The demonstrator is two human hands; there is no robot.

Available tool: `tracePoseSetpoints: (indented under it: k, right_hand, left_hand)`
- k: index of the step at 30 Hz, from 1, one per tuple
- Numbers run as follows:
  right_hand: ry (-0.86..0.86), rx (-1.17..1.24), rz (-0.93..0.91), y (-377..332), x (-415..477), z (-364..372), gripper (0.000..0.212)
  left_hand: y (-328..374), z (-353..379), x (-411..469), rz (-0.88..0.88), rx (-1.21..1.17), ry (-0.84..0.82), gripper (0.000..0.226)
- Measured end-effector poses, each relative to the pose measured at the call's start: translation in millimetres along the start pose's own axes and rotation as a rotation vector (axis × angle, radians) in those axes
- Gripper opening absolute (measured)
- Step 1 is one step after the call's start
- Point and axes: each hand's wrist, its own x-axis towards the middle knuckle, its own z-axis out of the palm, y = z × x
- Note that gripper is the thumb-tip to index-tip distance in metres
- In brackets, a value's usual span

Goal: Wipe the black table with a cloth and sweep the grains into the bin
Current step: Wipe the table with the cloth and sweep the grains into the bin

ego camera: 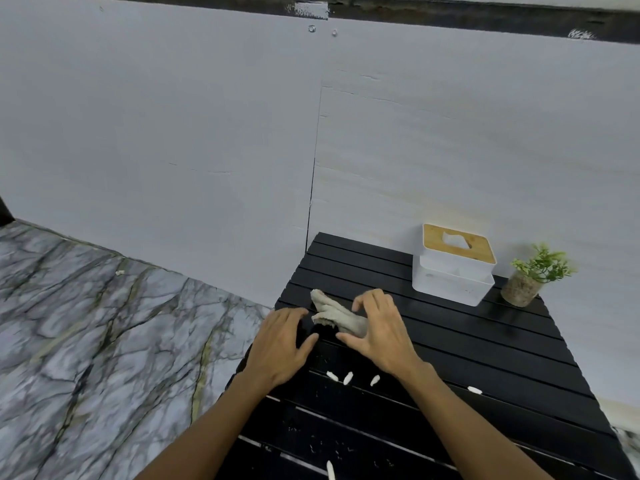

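Note:
A crumpled beige cloth point(329, 308) lies on the black slatted table point(485, 341) near its far left corner. My right hand point(381, 330) arches over the cloth's near end, with fingers curled above it and the thumb below. My left hand point(280, 344) lies flat at the table's left edge, fingers straight, just left of the cloth. White grains point(348, 377) are strewn on the slats below my hands. One more grain point(474, 389) lies to the right, and small white specks are spread over the near slats. No bin is in view.
A white tissue box with a wooden lid point(457, 251) sits on a white container point(450, 285) at the back of the table. A small potted plant point(533, 275) stands to its right. A grey wall runs behind, and marbled floor point(104, 341) lies to the left.

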Motion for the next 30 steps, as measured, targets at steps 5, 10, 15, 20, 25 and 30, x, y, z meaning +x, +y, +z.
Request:
tracePoseSetpoints:
  k: [5, 10, 15, 20, 25, 30]
  right_hand:
    - [-0.027, -0.120, -0.008, 4, -5, 3, 0.032]
    - [-0.101, 0.115, 0.160, 2, -2, -3, 0.018]
    - [-0.289, 0.561, 0.440, 7, 9, -32, 0.005]
    - [-0.383, 0.966, 0.755, 18, 26, -46, 0.017]
    - [-0.219, 0.909, 0.864, 42, 32, -33, 0.017]
    - [0.077, 0.331, 0.631, 53, 34, -17, 0.013]
  left_hand:
    - [9, 12, 26, -0.003, 0.025, 0.032, 0.037]
    - [16, 13, 38, -0.099, -0.174, 0.095, 0.017]
    - [19, -1, 46, -0.133, -0.407, -0.008, 0.012]
    - [24, -10, 74, -0.146, -0.477, -0.061, 0.012]
    - [26, 12, 124, -0.187, -0.404, -0.121, 0.017]
    - [28, 46, 163, -0.257, -0.390, -0.163, 0.016]
